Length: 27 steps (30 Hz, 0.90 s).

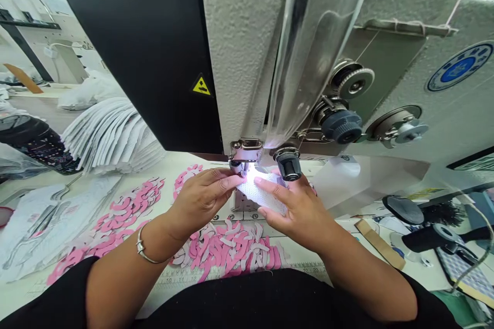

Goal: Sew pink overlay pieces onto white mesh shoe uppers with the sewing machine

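A white mesh fabric piece (264,196) lies under the presser foot (238,164) of a grey sewing machine (247,56), lit by the machine's lamp. My left hand (203,196) presses its fingertips together on the piece's left edge, right beside the needle. My right hand (299,208) rests on the piece from the right, fingers stretched along it and thumb under its lower edge. A silver bangle (143,248) circles my left wrist.
A heap of pink and white curved cut pieces (227,249) lies just in front of my hands, with more (127,211) spread to the left. A fanned stack of white panels (110,136) sits at the back left. Black tools and cables (428,226) crowd the right side.
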Available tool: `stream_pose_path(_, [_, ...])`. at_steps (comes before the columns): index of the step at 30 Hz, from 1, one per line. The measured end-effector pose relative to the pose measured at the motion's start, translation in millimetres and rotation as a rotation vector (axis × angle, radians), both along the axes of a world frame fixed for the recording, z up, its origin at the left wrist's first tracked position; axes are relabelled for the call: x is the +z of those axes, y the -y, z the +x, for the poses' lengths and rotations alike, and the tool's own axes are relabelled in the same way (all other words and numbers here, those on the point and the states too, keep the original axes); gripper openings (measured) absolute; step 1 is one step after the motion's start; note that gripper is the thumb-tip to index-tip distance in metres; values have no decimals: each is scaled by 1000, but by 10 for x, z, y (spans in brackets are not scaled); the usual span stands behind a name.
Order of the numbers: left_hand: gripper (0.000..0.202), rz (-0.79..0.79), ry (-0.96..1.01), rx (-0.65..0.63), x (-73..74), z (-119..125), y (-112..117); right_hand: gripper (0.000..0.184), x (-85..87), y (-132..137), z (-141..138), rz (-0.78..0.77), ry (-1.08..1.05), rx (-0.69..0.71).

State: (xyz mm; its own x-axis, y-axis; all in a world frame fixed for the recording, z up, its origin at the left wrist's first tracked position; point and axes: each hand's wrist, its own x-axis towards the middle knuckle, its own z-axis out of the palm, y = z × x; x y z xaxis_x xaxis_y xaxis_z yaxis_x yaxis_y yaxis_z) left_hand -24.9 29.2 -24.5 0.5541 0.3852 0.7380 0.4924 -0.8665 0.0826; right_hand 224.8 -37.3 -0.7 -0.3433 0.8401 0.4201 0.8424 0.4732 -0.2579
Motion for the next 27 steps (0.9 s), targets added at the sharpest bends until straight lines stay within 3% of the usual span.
stream_pose_path(6, [32, 21, 60, -3, -64, -29, -88, 51, -59, -45, -72, 59, -19, -39])
stream_pose_path(12, [23, 59, 100, 97, -114, 9, -149, 52, -58, -96, -143, 26, -4, -102])
stream_pose_path(22, [24, -37, 259, 167, -81, 144, -192, 50, -18, -94, -138, 66, 72, -124])
stream_pose_path(27, [17, -46, 257, 187, -101, 143, -223, 50, -82, -95, -147, 108, 103, -144])
